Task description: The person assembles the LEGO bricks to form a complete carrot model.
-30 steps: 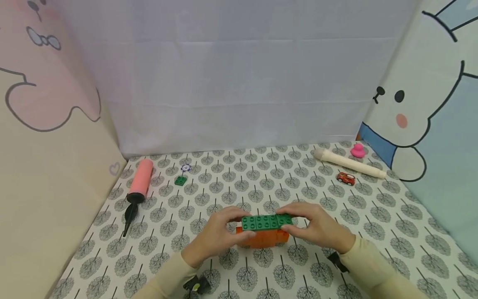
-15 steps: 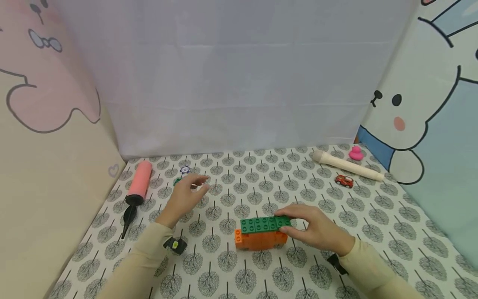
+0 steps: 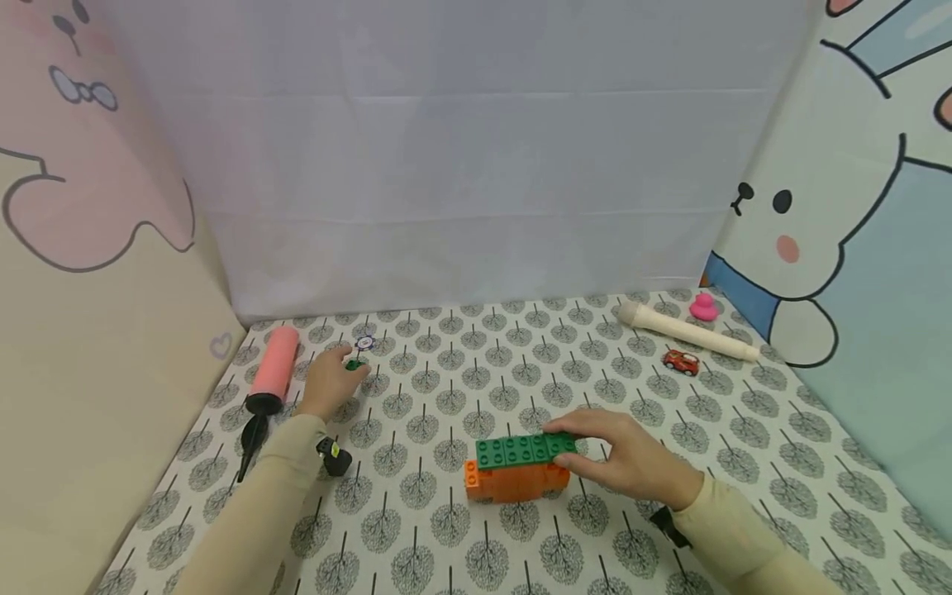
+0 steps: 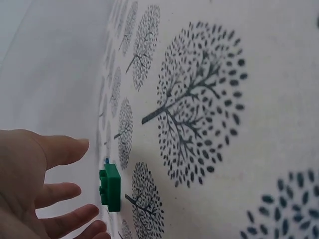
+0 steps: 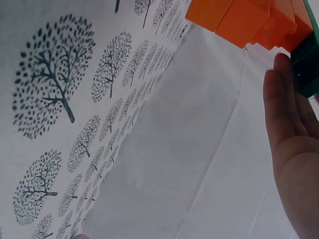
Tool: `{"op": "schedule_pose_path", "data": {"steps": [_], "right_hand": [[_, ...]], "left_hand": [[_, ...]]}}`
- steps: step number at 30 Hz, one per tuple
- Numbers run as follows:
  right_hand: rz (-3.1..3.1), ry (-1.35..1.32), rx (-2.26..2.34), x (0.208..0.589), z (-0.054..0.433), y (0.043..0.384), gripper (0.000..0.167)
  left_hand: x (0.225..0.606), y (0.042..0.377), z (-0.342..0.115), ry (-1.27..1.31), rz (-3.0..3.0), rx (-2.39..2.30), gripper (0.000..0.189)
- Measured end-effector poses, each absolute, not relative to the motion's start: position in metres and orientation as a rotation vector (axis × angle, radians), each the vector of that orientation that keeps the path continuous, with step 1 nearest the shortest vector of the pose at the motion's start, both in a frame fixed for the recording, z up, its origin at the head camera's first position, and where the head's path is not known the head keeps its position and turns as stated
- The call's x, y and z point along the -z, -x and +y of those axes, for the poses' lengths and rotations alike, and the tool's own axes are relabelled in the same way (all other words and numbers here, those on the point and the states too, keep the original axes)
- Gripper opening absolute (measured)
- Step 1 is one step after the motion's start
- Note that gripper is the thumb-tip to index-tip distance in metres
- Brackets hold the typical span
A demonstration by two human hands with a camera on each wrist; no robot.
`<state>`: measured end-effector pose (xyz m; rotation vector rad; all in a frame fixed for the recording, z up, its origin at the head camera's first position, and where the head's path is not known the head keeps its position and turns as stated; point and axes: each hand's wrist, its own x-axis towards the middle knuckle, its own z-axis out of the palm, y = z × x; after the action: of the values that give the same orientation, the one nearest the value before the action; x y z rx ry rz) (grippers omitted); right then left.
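Note:
In the head view, my left hand (image 3: pixel 330 387) reaches to the back left, its thumb and fingers spread around a small green brick (image 3: pixel 354 364). The left wrist view shows that studded brick (image 4: pixel 113 188) lying on the cloth just beyond the fingertips, with a gap between. Nearer the front, my right hand (image 3: pixel 632 456) pinches the right end of a row of green bricks (image 3: pixel 521 449) between thumb and fingers. This row sits on top of orange bricks (image 3: pixel 513 484), one of which sticks out at the left. In the right wrist view, the orange bricks (image 5: pixel 239 20) appear above the fingers.
A blue-and-white round token (image 3: pixel 364 343) lies just behind the green brick. A pink air pump (image 3: pixel 275 364) with a black nozzle lies left of my left arm. At the back right are a cream microphone (image 3: pixel 687 330), a red toy car (image 3: pixel 681 362) and a pink duck (image 3: pixel 703 307).
My left hand has let go of the left end of the green row and moved away to the small green brick at the back left. My right hand has kept its place on the row.

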<state>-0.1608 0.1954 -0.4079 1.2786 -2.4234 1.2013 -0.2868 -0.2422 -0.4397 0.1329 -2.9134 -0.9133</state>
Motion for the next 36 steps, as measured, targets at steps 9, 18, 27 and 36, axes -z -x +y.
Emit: {"op": "schedule_pose_path", "data": {"steps": [9, 18, 27, 36], "right_hand": [[-2.432, -1.280, -1.176, 0.408, 0.197, 0.161, 0.040], [-2.437, -1.269, -1.190, 0.409, 0.198, 0.162, 0.040], [-2.422, -1.291, -1.186, 0.409, 0.197, 0.162, 0.041], [-2.435, -1.271, -1.199, 0.408, 0.195, 0.163, 0.041]], "left_hand": [[0.449, 0.302, -0.249, -0.202, -3.002, 0.714, 0.057], [0.448, 0.301, -0.244, -0.283, -2.956, 0.801, 0.036], [0.440, 0.283, -0.230, -0.078, -2.893, 1.091, 0.054], [0.405, 0.227, -0.171, 0.448, -2.643, 1.244, 0.043]]}}
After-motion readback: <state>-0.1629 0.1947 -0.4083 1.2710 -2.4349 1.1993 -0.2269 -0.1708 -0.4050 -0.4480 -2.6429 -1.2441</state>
